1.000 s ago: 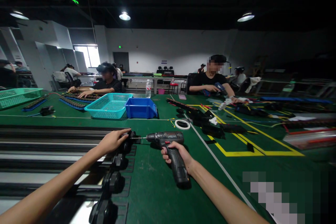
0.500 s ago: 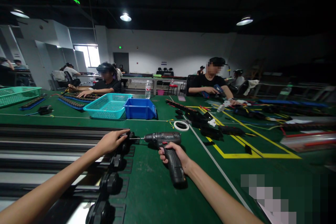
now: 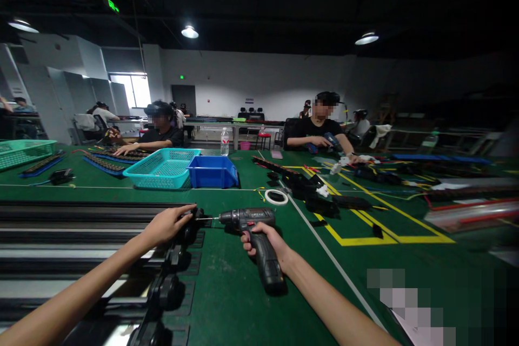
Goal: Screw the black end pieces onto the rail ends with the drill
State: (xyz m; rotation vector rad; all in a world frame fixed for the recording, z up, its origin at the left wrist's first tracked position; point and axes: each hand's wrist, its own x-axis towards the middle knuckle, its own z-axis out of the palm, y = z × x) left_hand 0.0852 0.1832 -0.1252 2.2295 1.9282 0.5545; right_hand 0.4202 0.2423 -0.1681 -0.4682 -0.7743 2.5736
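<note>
My right hand (image 3: 263, 243) is wrapped round the handle of a black cordless drill (image 3: 251, 218), a finger at its trigger. Its long thin bit points left and meets the black end fitting (image 3: 198, 214) of the farthest of several long black bars (image 3: 101, 210). On that same end lies my left hand (image 3: 168, 224), fingers stretched out and touching the fitting. Whether its thumb grips underneath is hidden. Nearer to me, more black knob-like end pieces (image 3: 169, 291) line the ends of the bars.
Beyond the bars stand a turquoise basket (image 3: 158, 179), a blue bin (image 3: 213, 173) and a water bottle (image 3: 224, 142). A white tape roll (image 3: 276, 197) lies right of them. Black parts (image 3: 316, 203) and wires spread over yellow-marked lines. Across the green table, a co-worker (image 3: 318, 127) holds another drill.
The whole view has shifted slightly, so my hands, the drill and the bars sit a little lower and further left. The drill bit stays against the end fitting.
</note>
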